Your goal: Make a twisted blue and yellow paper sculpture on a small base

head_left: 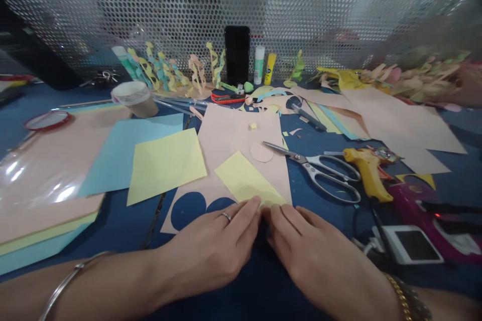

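Observation:
A small yellow paper sheet (246, 178) lies slanted on a pale pink sheet (226, 130) that has round holes cut in it. At its near edge, my left hand (229, 241) presses with fingers together, the fingertips resting on the paper. Beside it, almost touching, my right hand (297, 241) has its fingers curled over the same edge; the thumbs are mostly hidden. A pink paper circle (261, 152) and a tiny yellow piece (253, 126) lie farther up the pink sheet. Large scissors (316, 165) rest closed to the right, their tips over that sheet.
Left are a yellow sheet (165, 163), a blue sheet (131, 143) and a plastic-wrapped paper stack (48, 170). A yellow glue gun (367, 170), a magenta device (425, 210) and a white device (410, 245) sit right. A phone (237, 55), glue sticks and paper curls stand behind.

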A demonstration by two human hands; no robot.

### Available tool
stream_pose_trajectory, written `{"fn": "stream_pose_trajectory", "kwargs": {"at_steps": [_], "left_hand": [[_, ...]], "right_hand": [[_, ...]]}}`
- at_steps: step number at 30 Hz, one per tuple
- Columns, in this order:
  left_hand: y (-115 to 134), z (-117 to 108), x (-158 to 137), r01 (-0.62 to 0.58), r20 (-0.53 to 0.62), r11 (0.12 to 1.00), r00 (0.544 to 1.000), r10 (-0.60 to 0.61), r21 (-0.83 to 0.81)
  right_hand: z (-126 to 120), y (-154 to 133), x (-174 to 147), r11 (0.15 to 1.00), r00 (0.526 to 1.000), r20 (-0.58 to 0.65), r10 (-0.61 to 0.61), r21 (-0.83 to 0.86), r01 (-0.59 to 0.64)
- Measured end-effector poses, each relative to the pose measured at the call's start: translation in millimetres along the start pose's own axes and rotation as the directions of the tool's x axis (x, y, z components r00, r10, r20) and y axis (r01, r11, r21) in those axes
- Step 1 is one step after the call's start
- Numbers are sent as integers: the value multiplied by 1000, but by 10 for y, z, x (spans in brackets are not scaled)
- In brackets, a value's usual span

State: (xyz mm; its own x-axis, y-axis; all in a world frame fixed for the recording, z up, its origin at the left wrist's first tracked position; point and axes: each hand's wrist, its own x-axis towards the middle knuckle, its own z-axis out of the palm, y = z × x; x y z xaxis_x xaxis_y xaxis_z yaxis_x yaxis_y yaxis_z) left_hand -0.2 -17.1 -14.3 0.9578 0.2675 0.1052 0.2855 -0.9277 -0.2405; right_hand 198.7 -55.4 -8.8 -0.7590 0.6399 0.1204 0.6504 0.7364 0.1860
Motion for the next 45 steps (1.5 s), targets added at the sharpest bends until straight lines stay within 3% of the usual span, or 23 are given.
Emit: {"fn": "stream_pose_trajectory", "kwargs": {"at_steps": [10,18,24,31,34,39,45], "left_hand": [[-12,5,-1,7,-12,998,1000,-8,-62],[-4,57,-8,-9,0,998,1000,9,-61],[-31,-47,29,-17,-5,1000,1000,17,-26],[-46,-47,40,51,47,988,998,-44,-148],[-43,-45,38,57,61,988,997,-49,-143],[-42,-73,65,-30,31,998,999,32,-63],[-35,-51,54,-20,39,999,999,22,-50]], "right_hand": [[-7,100,-13,997,996,-50,70,-25,-71],[-24,99,-9,1000,1000,-15,0,30,1],[-13,101,22,1000,1000,-28,-4,25,5],[36,104,32,999,1000,4,-31,28,31],[39,114,35,999,999,25,-38,21,37],[34,102,38,1000,999,34,-30,-6,31],[16,102,46,1000,999,43,-1,9,1]]}}
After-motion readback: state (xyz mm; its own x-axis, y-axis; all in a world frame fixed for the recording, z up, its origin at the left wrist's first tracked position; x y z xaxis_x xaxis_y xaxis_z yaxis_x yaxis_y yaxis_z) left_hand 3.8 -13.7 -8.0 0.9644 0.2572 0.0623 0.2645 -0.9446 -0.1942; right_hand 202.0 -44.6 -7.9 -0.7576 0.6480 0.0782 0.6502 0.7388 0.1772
